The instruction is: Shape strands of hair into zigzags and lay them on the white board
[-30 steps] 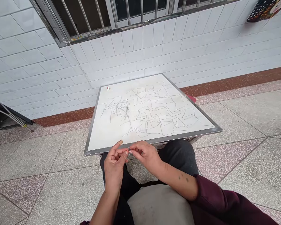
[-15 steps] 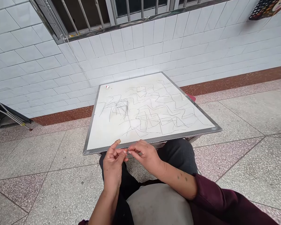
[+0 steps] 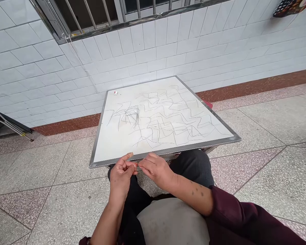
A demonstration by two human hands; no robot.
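My left hand (image 3: 121, 174) is over my lap at the table's front edge, its thumb and a finger pinched together. The raised index finger has a tan covering on its tip. My right hand (image 3: 156, 170) is closed in a pinch, its fingertips meeting or almost meeting those of the left. Whatever lies between the fingertips is too small to make out. Just beyond the hands, many thin dark bent strands (image 3: 173, 131), resembling wire, are spread over the white tabletop (image 3: 112, 146). A denser tangle of strands (image 3: 131, 112) lies at the left.
A small white and red object (image 3: 116, 93) sits at the table's far left corner. Grey metal edging (image 3: 165, 150) borders the top. Behind stands a white tiled wall (image 3: 148, 51) with a barred window (image 3: 104, 13). Dark-trousered knees (image 3: 193, 165) are under the front edge.
Both hands stay pinched close together, the fingertips shifting slightly. The whole view has moved a little with the head. Nothing on the table has visibly changed place.
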